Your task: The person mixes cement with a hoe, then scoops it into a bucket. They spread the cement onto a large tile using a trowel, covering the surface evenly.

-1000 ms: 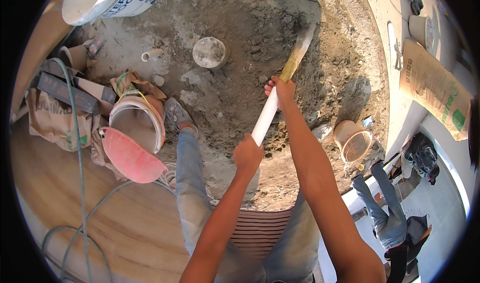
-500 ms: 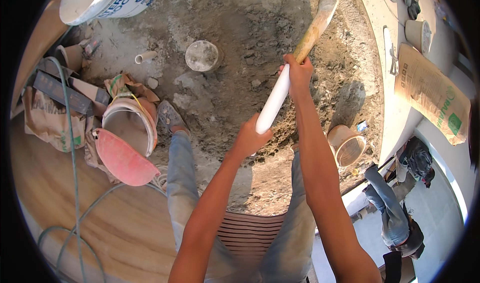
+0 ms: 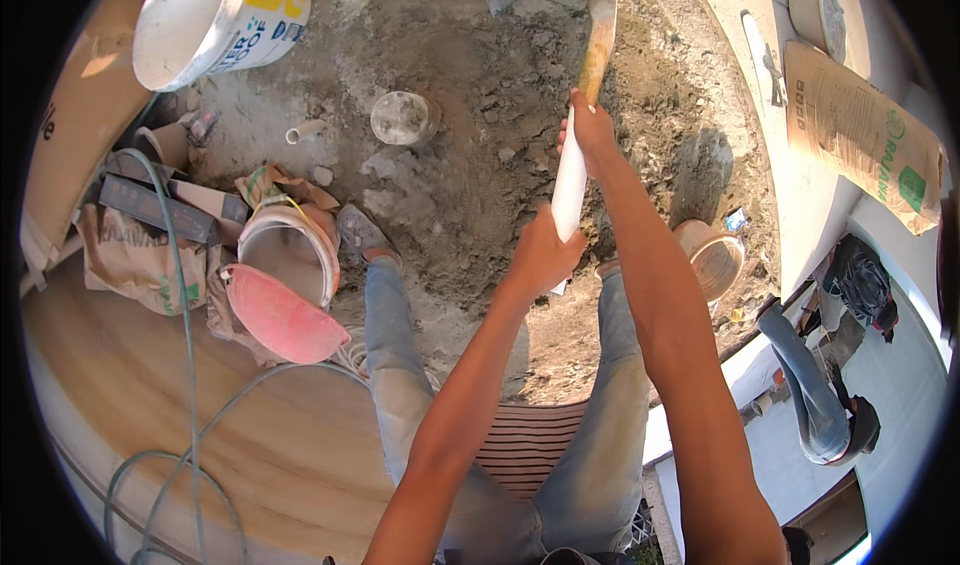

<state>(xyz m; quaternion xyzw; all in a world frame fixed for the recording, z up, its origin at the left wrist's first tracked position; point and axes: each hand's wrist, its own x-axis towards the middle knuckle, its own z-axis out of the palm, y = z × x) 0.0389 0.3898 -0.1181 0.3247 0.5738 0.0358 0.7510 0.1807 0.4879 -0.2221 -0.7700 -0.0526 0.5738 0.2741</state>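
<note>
head view: both arms outstretched, left hand (image 3: 545, 253) and right hand (image 3: 590, 130) gripping hoe handle (image 3: 572, 180).

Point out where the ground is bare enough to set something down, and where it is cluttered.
Bare: the wooden floor lower left, crossed only by the green hose, and the pale patch between the white bucket and the round clear lid. Crowded: bags and the pink-lidded bucket left; rubble around the tool handle.

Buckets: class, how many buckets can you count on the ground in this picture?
3: a white plastic bucket top left, a pink-rimmed bucket by the left foot, a tan bucket right of the legs. Others may be hidden.
</note>
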